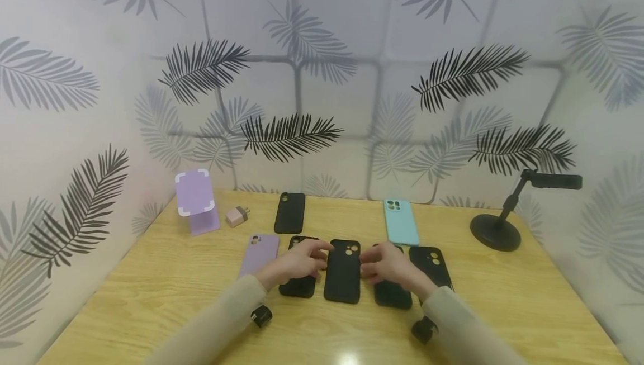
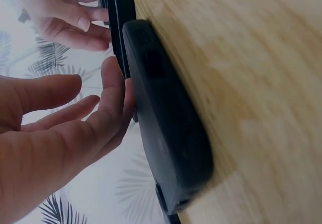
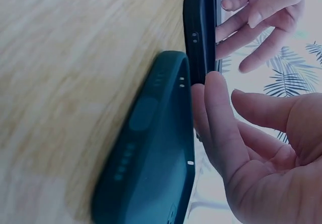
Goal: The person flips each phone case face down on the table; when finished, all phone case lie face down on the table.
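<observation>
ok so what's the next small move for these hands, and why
Probably bring the left hand and right hand gently in against the long sides of the middle black phone case in the front row: they flank it from opposite sides, and neither appears to grip anything.

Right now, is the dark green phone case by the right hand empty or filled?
Empty: the right wrist view shows the dark green phone case with its bare inner floor visible inside the raised walls.

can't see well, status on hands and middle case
Left hand, right hand: loose, gripping nothing. Middle case: flat, between them. Nearest obstacles: black case, green case.
</observation>
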{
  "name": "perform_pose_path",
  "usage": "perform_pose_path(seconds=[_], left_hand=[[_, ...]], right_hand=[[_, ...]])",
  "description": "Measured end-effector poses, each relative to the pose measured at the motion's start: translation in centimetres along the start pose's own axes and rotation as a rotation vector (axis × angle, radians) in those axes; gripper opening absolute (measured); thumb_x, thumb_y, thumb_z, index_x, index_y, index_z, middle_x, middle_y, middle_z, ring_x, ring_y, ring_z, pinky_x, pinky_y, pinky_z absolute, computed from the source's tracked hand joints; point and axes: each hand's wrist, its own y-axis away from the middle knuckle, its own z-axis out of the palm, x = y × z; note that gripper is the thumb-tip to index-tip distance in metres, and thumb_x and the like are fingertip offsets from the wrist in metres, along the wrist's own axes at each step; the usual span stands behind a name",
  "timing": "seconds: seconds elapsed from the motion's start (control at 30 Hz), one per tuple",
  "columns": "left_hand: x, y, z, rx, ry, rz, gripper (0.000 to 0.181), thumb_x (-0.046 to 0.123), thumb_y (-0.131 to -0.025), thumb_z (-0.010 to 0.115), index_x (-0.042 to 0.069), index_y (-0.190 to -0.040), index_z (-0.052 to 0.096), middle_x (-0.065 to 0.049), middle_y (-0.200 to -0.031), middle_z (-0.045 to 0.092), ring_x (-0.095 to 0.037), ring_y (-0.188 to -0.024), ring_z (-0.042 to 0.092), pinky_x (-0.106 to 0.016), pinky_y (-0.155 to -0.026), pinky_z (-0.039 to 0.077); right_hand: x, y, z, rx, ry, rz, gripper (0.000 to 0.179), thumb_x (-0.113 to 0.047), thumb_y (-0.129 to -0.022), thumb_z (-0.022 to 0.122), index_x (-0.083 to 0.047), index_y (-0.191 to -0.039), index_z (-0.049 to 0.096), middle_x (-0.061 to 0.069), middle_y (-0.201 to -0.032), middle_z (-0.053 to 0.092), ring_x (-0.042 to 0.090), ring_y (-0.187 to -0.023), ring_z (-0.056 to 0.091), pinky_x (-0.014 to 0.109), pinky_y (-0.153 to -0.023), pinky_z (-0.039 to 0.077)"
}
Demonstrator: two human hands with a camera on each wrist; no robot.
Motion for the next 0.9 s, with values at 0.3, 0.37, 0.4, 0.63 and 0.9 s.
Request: perform_pose_path(seconds=[0.3,0.37,0.4,0.63,0.9], left_hand=[[0.47,-0.03,0.84,0.024,-0.024,-0.041,0.044,0.004,-0.098,0.055,0.005,-0.142,0.048,-0.027,-0.138,0.05,-0.033,-0.116,0.059,-0.042,-0.08,0.058],[0.57,0.02,0.91,0.037,0.002,-0.054,0.045,0.008,-0.098,0.057,0.006,-0.142,0.048,-0.025,-0.137,0.05,-0.033,-0.115,0.059,-0.043,-0.081,0.057],[0.6,0.02,0.92,0.046,0.014,-0.059,0.045,0.009,-0.098,0.058,0.007,-0.141,0.048,-0.025,-0.137,0.051,-0.033,-0.115,0.059,-0.044,-0.081,0.057],[0.46,-0.25,0.67,0.119,0.069,-0.048,0.047,0.01,-0.098,0.059,0.009,-0.142,0.045,-0.022,-0.134,0.051,-0.03,-0.106,0.062,-0.042,-0.078,0.056],[-0.12,-0.67,0.47,0.158,0.187,-0.01,0.057,0.005,-0.095,0.061,0.005,-0.147,0.037,-0.021,-0.125,0.052,-0.025,-0.095,0.063,-0.041,-0.081,0.058]], right_hand=[[-0.23,-0.13,0.3,0.014,0.009,0.041,0.031,0.001,-0.093,0.062,0.011,-0.123,0.062,0.025,-0.117,0.067,0.028,-0.09,0.072,0.037,-0.069,0.062],[-0.23,-0.15,0.36,0.008,0.008,0.05,0.031,-0.001,-0.094,0.062,0.01,-0.122,0.062,0.024,-0.115,0.068,0.027,-0.091,0.072,0.037,-0.069,0.062],[-0.24,-0.15,0.38,0.004,0.006,0.053,0.031,-0.002,-0.094,0.062,0.01,-0.122,0.063,0.023,-0.115,0.068,0.027,-0.091,0.072,0.037,-0.069,0.062],[-0.13,-0.24,0.32,-0.037,-0.036,0.021,0.031,-0.002,-0.096,0.059,0.012,-0.124,0.061,0.026,-0.116,0.066,0.031,-0.095,0.071,0.039,-0.071,0.062],[0.04,-0.42,0.49,-0.104,-0.094,-0.011,0.037,-0.008,-0.099,0.057,0.013,-0.129,0.056,0.027,-0.119,0.066,0.033,-0.103,0.07,0.039,-0.077,0.061]])
